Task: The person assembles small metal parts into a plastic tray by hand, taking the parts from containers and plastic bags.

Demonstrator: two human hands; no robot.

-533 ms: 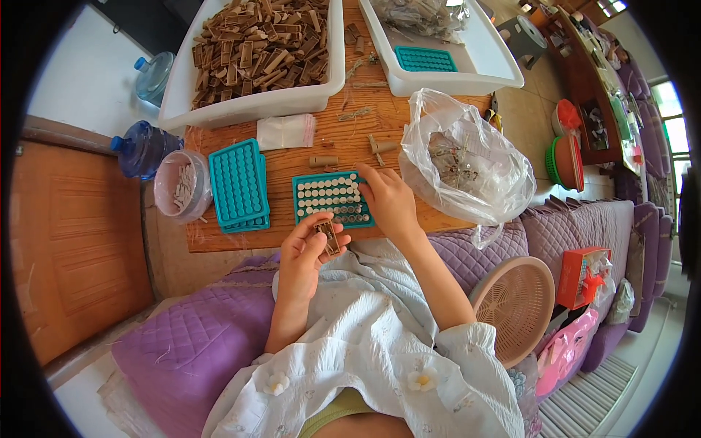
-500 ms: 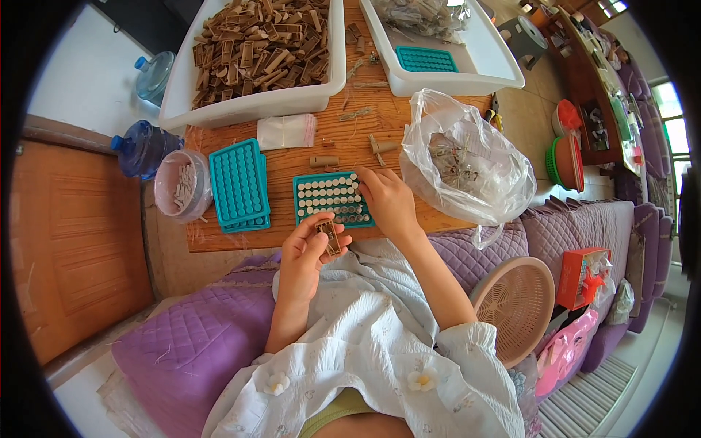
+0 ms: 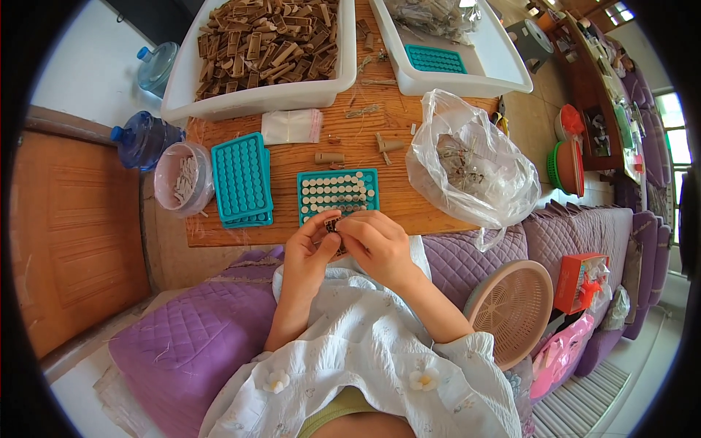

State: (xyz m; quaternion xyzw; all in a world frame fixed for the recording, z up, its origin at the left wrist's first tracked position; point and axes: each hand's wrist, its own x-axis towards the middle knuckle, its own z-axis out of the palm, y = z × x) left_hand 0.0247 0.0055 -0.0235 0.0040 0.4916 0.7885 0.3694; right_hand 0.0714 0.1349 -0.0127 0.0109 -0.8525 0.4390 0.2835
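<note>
My left hand (image 3: pixel 301 254) is closed around a small brown plastic casing (image 3: pixel 331 224), held just in front of the table edge. Against that casing the fingertips of my right hand (image 3: pixel 381 247) are pinched together; anything between them is too small or hidden to make out. Right behind both hands lies a teal tray (image 3: pixel 373 176) with rows of small round white pieces (image 3: pixel 330 190), and my fingers cover its near part. Some of the tray's pockets at the right end show no white piece.
Beyond stand a white bin (image 3: pixel 255 108) of brown casings and another white bin (image 3: pixel 475 84). Stacked teal trays (image 3: pixel 241 179) and a tub (image 3: pixel 166 179) are at left. A clear plastic bag (image 3: pixel 475 175) sits right. Loose brown casings (image 3: pixel 329 158) and small bags (image 3: pixel 292 127) lie behind the tray.
My right hand has come from the tray's right side toward me, down to the brown casing in my left hand. Its fingers now meet the casing. The left hand has stayed nearly in place.
</note>
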